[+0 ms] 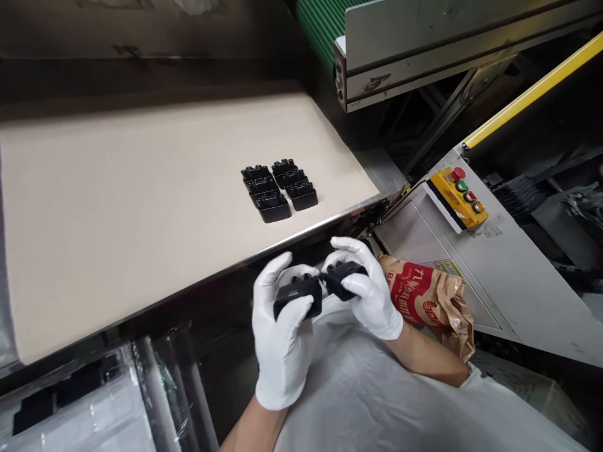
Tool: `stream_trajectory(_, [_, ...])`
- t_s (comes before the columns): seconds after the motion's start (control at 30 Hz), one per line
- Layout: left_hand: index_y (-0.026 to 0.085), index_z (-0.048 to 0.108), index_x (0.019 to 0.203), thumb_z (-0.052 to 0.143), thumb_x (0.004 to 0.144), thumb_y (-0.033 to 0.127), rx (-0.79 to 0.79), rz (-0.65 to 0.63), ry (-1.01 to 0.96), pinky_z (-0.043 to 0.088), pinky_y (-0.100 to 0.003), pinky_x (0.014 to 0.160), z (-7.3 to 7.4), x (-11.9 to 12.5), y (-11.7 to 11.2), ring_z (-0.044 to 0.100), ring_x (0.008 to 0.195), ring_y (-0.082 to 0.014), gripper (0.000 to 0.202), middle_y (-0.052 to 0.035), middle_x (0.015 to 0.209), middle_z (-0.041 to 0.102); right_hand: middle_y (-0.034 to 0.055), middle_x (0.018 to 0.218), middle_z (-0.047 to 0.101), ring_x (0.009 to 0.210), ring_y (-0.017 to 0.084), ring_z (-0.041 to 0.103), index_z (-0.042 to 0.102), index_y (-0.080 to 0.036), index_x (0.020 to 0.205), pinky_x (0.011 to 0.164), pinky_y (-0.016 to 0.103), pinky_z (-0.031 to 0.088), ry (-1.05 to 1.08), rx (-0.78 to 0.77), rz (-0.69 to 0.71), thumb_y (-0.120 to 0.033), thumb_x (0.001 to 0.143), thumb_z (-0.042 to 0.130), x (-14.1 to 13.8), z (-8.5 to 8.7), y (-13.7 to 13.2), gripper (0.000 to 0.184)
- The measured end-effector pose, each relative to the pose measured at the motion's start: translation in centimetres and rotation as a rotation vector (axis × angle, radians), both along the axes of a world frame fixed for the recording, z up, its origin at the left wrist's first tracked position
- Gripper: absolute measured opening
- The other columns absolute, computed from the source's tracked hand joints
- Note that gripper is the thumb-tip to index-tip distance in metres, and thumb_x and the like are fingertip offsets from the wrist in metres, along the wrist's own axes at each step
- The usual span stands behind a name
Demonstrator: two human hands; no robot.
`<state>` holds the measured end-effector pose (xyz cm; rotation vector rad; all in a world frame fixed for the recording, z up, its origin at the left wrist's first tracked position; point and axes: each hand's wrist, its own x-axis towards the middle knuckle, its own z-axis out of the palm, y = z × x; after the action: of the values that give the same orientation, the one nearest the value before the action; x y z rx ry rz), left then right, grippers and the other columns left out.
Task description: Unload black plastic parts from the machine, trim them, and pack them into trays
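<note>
My left hand (282,345), in a white glove, grips a black plastic part (298,296) with small posts on its top. A second black plastic part (343,277) is held between the thumb and fingers of my gloved right hand (374,298). Both parts are close together in front of my body, just off the table's front edge; whether they touch I cannot tell. Beyond my hands, several similar black parts (276,208) stand in two short rows on the beige table surface (141,220).
A metal edge (325,220) runs along the table front. At right stand a yellow button box (459,199) on a white cabinet (522,295) and a brown paper bag (424,298). A green conveyor belt (325,25) is at the back. Clear plastic-wrapped things (103,408) lie lower left.
</note>
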<state>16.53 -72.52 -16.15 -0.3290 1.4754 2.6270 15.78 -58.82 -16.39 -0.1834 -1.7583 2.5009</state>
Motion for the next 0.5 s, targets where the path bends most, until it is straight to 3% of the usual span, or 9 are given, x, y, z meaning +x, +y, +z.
stream_trajectory(0.1, [0.022,0.072,0.095,0.078,0.08,0.031,-0.069,-0.035,-0.018,0.058,-0.028,0.069,0.0,-1.7,0.7,0.064,0.074,-0.0151,0.018,-0.0016,0.095,0.068,0.0021,0.083,0.071,0.081,0.02,0.065,0.075,-0.022,0.087,0.079,0.033,0.054,-0.031,0.238,-0.041,-0.035,0.083,0.064,-1.5,-0.2,0.2,0.018])
stream_trajectory(0.2, [0.018,0.067,0.079,0.077,0.082,0.036,-0.076,-0.075,-0.053,0.052,-0.026,0.056,-0.2,-3.0,1.3,0.059,0.062,-0.0118,0.021,-0.0029,0.096,0.068,0.0012,0.065,0.062,0.065,0.017,0.058,0.066,-0.02,0.066,0.063,0.03,0.047,-0.098,0.321,-0.009,-0.054,0.096,0.055,-2.5,-0.9,0.5,0.047])
stream_trajectory(0.27, [0.018,0.067,0.08,0.075,0.088,0.046,-0.12,-0.102,-0.076,0.046,-0.024,0.047,-0.6,-3.3,1.5,0.055,0.051,-0.0096,0.031,-0.0024,0.088,0.068,-0.0012,0.058,0.054,0.055,0.014,0.051,0.063,-0.02,0.063,0.055,0.029,0.041,-0.155,0.313,0.0,-0.067,0.097,0.05,-2.7,-1.7,0.6,0.06])
stream_trajectory(0.37, [0.018,0.069,0.089,0.068,0.091,0.064,-0.226,-0.167,-0.105,0.037,-0.021,0.04,-1.7,-3.0,1.2,0.049,0.041,-0.0084,0.046,0.0002,0.067,0.061,-0.0031,0.054,0.05,0.05,0.012,0.047,0.062,-0.02,0.066,0.051,0.027,0.037,-0.191,0.302,0.019,-0.073,0.096,0.052,-2.3,-2.7,0.8,0.062])
stream_trajectory(0.5, [0.019,0.07,0.095,0.069,0.077,0.081,-0.201,-0.306,-0.086,0.033,-0.02,0.038,-2.7,-1.5,-0.2,0.047,0.04,-0.0088,0.065,-0.001,0.059,0.06,-0.0013,0.064,0.06,0.054,0.012,0.054,0.069,-0.019,0.078,0.05,0.025,0.04,-0.158,0.244,0.107,-0.075,0.092,0.058,-1.0,-2.7,1.6,0.058])
